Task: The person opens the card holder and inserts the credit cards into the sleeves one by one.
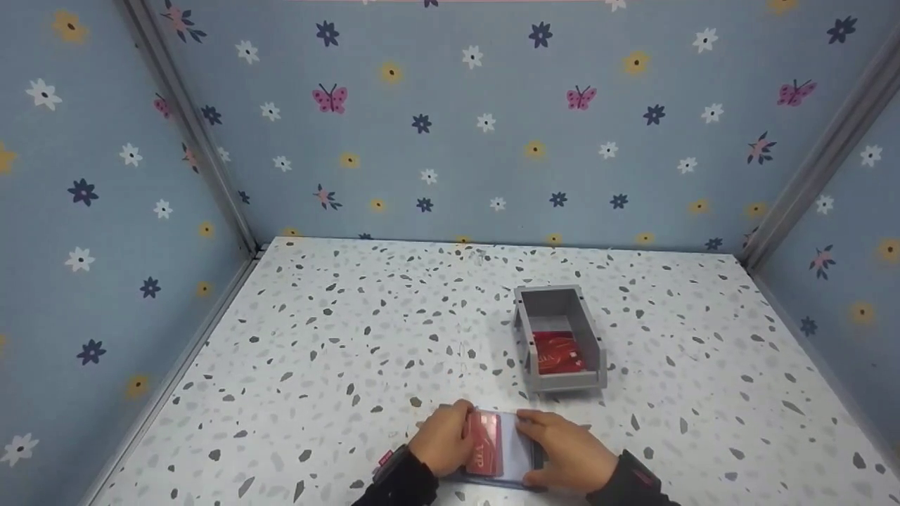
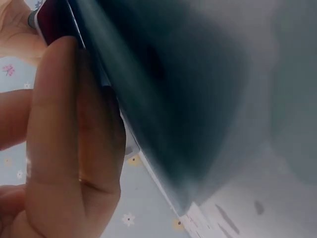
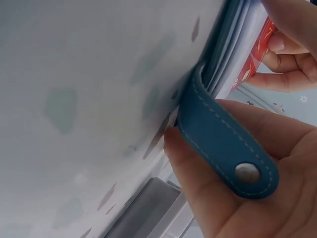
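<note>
Card holder: open at the lower centre of the frame, its pale pages (image 1: 517, 446) lying between the two hands; the cover shows blue in the right wrist view.
Red card: on the left part of the pages, lettered side up; whether it sits inside a pocket I cannot tell.
Left hand (image 1: 441, 440): fingers bent, pinching the red card (image 1: 486, 446) near its left edge.
Right hand (image 1: 573, 451): gripping the holder's right side, thumb above and fingers below, with the strap (image 3: 223, 139) lying across those fingers.
Weight: both look light; steadying the holder should matter more than lifting it.
Stiffness: the card is probably thin and springy, the cover bendable like leather, the pages limp – likely to buckle if pushed edge-on.
Slip: the card's glossy face may slide under a fingertip, so its edges are the safer hold.
Fragility: little to break, though a page could crease or tear under a hard shove.
Best hold: card by its long edges, cover by the right border – strap and metal snap (image 3: 247, 173) kept aside.
Grey bin (image 1: 566, 381): right of centre on the speckled surface (image 1: 337, 351), beyond the hands, with red cards (image 1: 557, 353) inside.
</note>
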`<state>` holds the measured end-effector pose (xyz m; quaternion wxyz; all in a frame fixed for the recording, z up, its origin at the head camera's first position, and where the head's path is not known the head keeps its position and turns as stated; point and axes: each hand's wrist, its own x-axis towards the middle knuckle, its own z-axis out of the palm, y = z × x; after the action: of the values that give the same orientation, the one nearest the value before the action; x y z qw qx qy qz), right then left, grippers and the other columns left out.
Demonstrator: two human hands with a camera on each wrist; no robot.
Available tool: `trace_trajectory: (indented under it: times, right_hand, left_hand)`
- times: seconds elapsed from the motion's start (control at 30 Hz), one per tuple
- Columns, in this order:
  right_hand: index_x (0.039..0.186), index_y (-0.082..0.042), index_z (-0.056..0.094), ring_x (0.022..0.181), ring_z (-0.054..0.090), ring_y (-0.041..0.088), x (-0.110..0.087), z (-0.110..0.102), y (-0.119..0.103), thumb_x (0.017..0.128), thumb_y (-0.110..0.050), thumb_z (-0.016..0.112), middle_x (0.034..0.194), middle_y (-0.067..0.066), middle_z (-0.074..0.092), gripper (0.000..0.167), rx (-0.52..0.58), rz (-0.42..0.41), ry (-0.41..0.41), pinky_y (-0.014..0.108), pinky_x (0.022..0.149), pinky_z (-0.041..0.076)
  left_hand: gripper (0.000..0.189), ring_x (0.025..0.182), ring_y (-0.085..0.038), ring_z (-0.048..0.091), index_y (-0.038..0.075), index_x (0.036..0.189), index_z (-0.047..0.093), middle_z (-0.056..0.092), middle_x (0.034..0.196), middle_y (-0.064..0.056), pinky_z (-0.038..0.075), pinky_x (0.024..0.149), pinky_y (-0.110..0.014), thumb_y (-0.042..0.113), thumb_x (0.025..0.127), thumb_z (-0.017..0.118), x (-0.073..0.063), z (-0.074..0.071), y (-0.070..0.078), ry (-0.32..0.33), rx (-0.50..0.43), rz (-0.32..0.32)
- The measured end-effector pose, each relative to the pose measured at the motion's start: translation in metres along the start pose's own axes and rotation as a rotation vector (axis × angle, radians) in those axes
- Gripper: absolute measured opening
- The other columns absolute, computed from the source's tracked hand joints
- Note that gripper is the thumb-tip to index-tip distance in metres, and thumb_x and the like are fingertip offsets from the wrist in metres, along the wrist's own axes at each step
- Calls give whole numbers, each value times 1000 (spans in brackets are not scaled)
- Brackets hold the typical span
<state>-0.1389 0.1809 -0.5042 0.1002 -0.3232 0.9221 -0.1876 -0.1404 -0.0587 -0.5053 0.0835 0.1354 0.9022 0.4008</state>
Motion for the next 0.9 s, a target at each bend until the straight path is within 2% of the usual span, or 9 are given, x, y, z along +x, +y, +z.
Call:
trace_trajectory:
  times: [0.27, 0.47, 0.6, 0.8, 0.9]
  right_hand:
    - [135, 7, 64, 131, 58, 40, -2, 2, 0, 76, -30, 93, 146, 21, 58, 75, 4, -9, 20, 52, 109, 49]
    - [136, 7, 64, 131, 58, 40, -2, 2, -1, 77, -30, 92, 146, 21, 58, 75, 10, -14, 30, 53, 109, 49]
    - [138, 6, 63, 131, 57, 40, -1, 2, 0, 77, -30, 92, 147, 21, 57, 77, 31, -10, 28, 53, 109, 49]
    - [140, 6, 61, 132, 56, 40, -1, 2, 1, 78, -31, 91, 147, 21, 57, 77, 42, -1, 16, 53, 109, 48]
    - [140, 5, 62, 132, 56, 41, -1, 2, 1, 78, -31, 91, 147, 22, 57, 77, 42, -7, 19, 54, 109, 48]
  left_hand:
    - [34, 83, -20, 64, -11, 123, 65, 67, 89, -8, 57, 75, -37, -4, 91, 67, 4, 3, 2, -16, 22, 72]
    - [33, 79, -16, 56, -11, 122, 66, 59, 87, -5, 53, 69, -32, -2, 90, 67, 9, 5, 5, -63, 15, 43]
    - [33, 83, -19, 60, -11, 121, 67, 62, 88, -7, 55, 75, -36, -2, 90, 67, 11, 8, 6, -54, 51, 62]
    - [35, 98, -33, 68, -13, 123, 66, 70, 99, -20, 58, 92, -47, -3, 89, 68, 10, 9, 7, -38, 97, 98]
    - [37, 95, -30, 68, -16, 124, 64, 70, 96, -18, 58, 91, -45, -4, 89, 67, 9, 9, 8, -53, 85, 106]
